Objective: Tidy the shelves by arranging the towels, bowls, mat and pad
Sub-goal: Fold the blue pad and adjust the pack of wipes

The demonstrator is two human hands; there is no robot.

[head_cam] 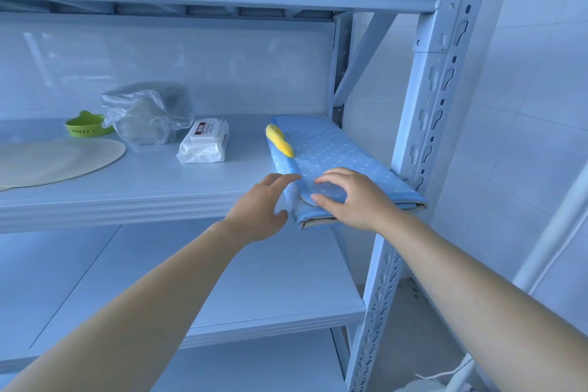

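R hand (353, 197) rests on blue dotted pad (334, 149), shelf (143, 188) R end, fingers loose, no grip. L hand (257, 210) wide open, fingertips at pad's L edge.

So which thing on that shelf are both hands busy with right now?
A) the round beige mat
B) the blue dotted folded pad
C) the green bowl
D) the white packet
B: the right hand rests on top of the blue dotted pad near its front end, and the left hand is at the pad's left edge.
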